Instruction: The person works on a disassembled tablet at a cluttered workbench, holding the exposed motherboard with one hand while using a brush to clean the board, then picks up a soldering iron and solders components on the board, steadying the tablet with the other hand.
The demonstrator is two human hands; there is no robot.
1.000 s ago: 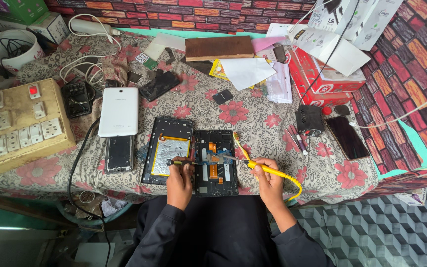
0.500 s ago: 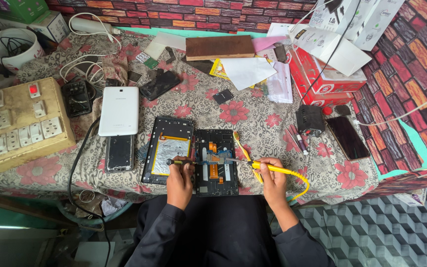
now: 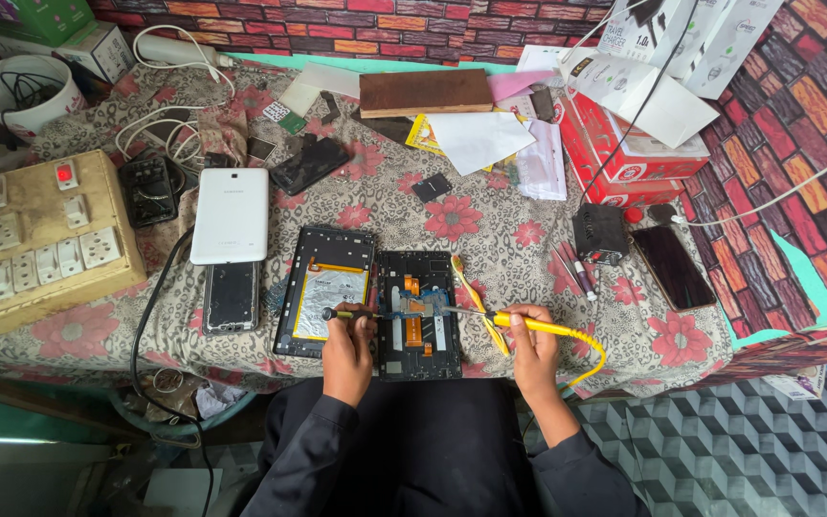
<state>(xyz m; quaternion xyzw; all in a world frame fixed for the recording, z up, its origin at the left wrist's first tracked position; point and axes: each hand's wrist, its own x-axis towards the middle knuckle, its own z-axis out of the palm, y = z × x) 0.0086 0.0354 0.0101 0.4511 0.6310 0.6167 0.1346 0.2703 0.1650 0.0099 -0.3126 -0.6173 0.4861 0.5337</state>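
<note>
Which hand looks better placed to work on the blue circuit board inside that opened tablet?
Probably the right hand: its yellow-handled soldering iron already points at the blue circuit board, while the left hand holds a small dark screwdriver beside it.

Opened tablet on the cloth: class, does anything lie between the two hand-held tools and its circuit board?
Nothing visible does. The left hand with its screwdriver and the right hand with its yellow tool reach the opened tablet unobstructed.

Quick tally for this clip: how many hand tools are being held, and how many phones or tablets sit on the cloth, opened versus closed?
Held tools: 2, a screwdriver and a yellow-handled soldering iron
Opened devices: 2, battery tray, circuit board half
Closed devices: 4, white tablet, phones
Total: 8
</note>
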